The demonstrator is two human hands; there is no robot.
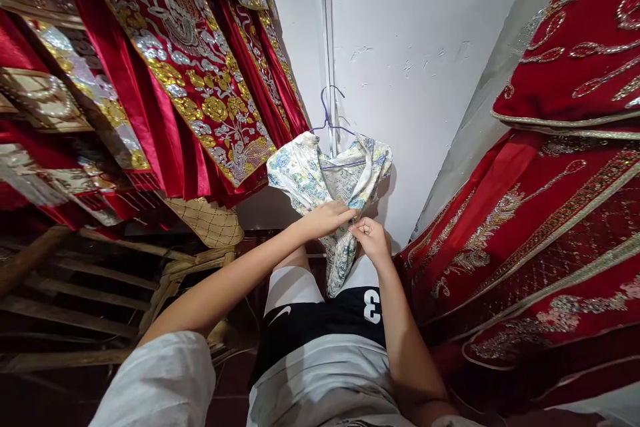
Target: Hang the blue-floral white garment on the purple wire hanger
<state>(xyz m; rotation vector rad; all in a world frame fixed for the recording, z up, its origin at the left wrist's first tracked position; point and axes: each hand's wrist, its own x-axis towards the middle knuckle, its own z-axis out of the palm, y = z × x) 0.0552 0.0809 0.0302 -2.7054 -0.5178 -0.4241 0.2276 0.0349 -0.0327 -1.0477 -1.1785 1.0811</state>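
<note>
A white shirt with a blue, yellow and green floral print sits on a thin purple hanger in front of me. The neckline gapes open and the lower part bunches down between my legs. Across the shirt front lies my left hand, its fingers closed on the cloth near the front edge. Just to its right, my right hand pinches the same edge between thumb and finger. Both sets of fingertips nearly meet; any button there is too small to make out.
Red garments with gold and silver embroidery hang at the left. More red beaded garments crowd the right side. A white wall with a narrow metal pole stands ahead. At lower left is a wooden chair.
</note>
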